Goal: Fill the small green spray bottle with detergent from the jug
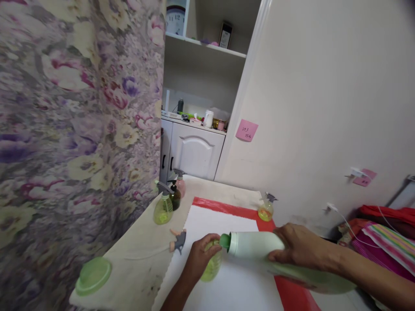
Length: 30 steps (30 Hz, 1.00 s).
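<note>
My right hand (301, 248) grips a large pale green detergent bottle (256, 246), tipped on its side so its green neck meets the mouth of a small yellow-green spray bottle (212, 265). My left hand (201, 259) is wrapped round that small bottle, which stands on a white sheet (220, 226) over a red mat (233, 209). A loose spray trigger head (179, 242) with its tube lies just left of the sheet. A green cap (93, 275) rests near the table's front left corner.
Three spray bottles (168, 201) stand at the table's far left, another yellow one (266, 209) by the wall. A floral curtain (74, 129) hangs on the left. White cupboard (194, 149) behind; striped cloth (389, 242) at right.
</note>
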Each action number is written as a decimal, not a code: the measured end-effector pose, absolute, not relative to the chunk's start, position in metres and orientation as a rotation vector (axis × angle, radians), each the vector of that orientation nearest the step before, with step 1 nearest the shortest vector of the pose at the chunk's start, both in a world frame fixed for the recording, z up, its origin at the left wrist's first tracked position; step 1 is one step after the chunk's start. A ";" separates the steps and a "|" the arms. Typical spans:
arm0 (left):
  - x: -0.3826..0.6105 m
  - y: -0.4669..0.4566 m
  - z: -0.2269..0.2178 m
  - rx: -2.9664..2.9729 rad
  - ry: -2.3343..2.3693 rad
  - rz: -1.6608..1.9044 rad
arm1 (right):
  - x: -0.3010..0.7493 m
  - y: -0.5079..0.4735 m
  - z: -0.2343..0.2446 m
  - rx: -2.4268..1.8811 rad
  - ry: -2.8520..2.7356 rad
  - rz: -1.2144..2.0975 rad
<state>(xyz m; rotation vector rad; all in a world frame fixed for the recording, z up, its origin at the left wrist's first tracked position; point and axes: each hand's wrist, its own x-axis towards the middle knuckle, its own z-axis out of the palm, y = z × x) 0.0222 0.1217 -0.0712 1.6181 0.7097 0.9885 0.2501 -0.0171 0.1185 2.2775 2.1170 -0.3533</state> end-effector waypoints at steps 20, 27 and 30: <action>0.022 0.124 -0.075 1.622 0.722 0.983 | 0.246 -0.016 0.122 2.282 2.110 -0.347; 0.022 0.124 -0.073 1.628 0.737 0.978 | 0.249 -0.015 0.120 2.285 2.094 -0.335; 0.022 0.123 -0.073 1.629 0.751 0.975 | 0.246 -0.015 0.123 2.285 2.074 -0.346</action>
